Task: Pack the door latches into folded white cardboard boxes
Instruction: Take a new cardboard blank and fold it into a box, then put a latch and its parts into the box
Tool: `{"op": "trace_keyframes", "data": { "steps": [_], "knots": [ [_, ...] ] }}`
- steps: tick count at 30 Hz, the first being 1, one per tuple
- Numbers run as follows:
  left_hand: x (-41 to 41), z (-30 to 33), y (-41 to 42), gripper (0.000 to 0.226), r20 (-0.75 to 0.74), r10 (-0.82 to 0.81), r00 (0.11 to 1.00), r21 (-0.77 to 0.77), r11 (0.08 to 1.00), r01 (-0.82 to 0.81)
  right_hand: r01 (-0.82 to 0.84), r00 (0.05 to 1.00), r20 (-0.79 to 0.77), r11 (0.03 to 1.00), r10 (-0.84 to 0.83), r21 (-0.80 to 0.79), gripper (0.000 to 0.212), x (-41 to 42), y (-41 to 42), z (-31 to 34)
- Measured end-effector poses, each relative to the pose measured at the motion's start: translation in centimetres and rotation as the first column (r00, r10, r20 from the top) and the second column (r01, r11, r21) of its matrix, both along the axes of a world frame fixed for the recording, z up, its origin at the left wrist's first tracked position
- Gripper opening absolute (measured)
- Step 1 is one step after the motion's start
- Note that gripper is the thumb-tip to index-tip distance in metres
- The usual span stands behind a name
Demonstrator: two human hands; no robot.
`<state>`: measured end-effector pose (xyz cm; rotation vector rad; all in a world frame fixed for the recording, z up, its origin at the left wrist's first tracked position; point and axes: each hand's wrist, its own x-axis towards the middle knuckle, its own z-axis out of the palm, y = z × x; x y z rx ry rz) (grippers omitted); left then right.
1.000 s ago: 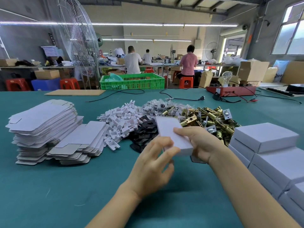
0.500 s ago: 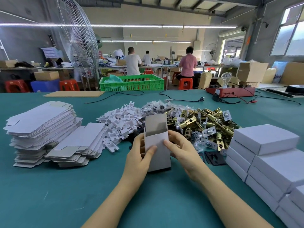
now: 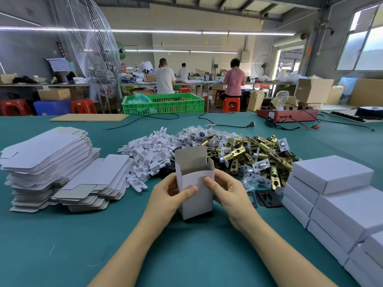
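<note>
- Both forearms reach in from the near edge of the teal table point(image 3: 62, 245) and meet around one folded white cardboard box point(image 3: 195, 195).
- The left hand point(image 3: 167, 195) grips the box's left side, thumb laid across the white front face, fingers curled round behind.
- The right hand point(image 3: 230, 193) grips the right side the same way, thumb pressed on the front face just across from the left thumb.
- The box stands upright with its bottom on the table; its top is open, the grey-lined lid flap sticking straight up at the back.
- Just right of the grip lie flat black plates point(image 3: 267, 197), and beyond them, touching the table's right side, are stacks of closed white boxes point(image 3: 331, 175).
- Well left of the grip sit two heaps of unfolded flat box blanks point(image 3: 47, 162), the nearer heap slumped against the taller one.
- Right behind the box is a pile of small white plastic pieces point(image 3: 147, 154), with a patch of black pieces showing under it.
- Behind and to the right is the pile of brass door latches point(image 3: 255, 156), some in clear bags.
- Farther back on the table: a cardboard sheet point(image 3: 89, 117), black cables and a red device with a light bulb point(image 3: 287, 114).
- Past the table stand a green crate point(image 3: 163, 103), a big wire-cage fan point(image 3: 93, 52) and people seated at far benches.
</note>
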<state>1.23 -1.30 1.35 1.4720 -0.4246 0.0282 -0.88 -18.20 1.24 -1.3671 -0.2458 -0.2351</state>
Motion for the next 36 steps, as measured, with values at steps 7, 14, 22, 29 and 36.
{"op": "trace_keyframes", "data": {
  "steps": [7, 14, 22, 29, 36],
  "knots": [
    [0.4, -0.2, -0.2, 0.032, -0.004, -0.007, 1.000, -0.010, 1.000, 0.007, -0.059, 0.980, -0.192, 0.998, 0.057, -0.009, 0.030, 0.2, -3.3, 2.1],
    [0.6, -0.1, -0.4, 0.033, -0.023, -0.002, 1.000, -0.011, 1.000, 0.001, 0.675, 0.656, -0.038, 0.608, -0.754, -0.417, 0.007, 4.5, -8.3, 5.3],
    [0.7, -0.3, -0.2, 0.028, -0.066, -0.071, 0.995, -0.042, 0.997, 0.068, 0.402, 0.726, 0.042, 0.374, -0.686, -0.836, 0.047, 11.1, -8.6, 4.3],
    [1.1, -0.4, 0.0, 0.029, -0.066, -0.097, 0.993, -0.027, 0.995, 0.095, 0.266, 0.699, -0.076, 0.357, -0.711, -0.895, 0.032, 14.2, -9.0, 4.5],
    [1.3, -0.4, 0.2, 0.039, -0.075, -0.111, 0.991, -0.022, 0.994, 0.110, 0.418, 0.571, -0.094, 0.388, -0.815, -0.821, 0.030, 14.6, -9.0, 4.3]
  ]
}}
